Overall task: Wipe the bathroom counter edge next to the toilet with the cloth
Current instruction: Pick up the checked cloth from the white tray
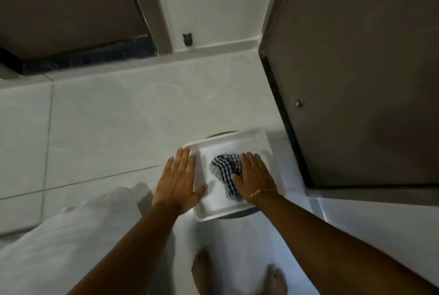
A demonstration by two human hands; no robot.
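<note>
A blue-and-white checked cloth (224, 171) lies crumpled inside a white rectangular tray (259, 143) that rests on a round dark-rimmed stand. My right hand (255, 179) lies flat on the cloth's right side, fingers spread, thumb against the fabric. My left hand (177, 181) rests flat and open on the tray's left rim, fingers pointing away from me. No counter edge or toilet can be made out in this view.
Pale floor tiles (107, 128) spread around the tray. A dark door (356, 80) stands open at the right, another dark panel (66, 9) at the upper left, a small door stop (187, 39) on the white wall between. My bare feet (237, 273) show below.
</note>
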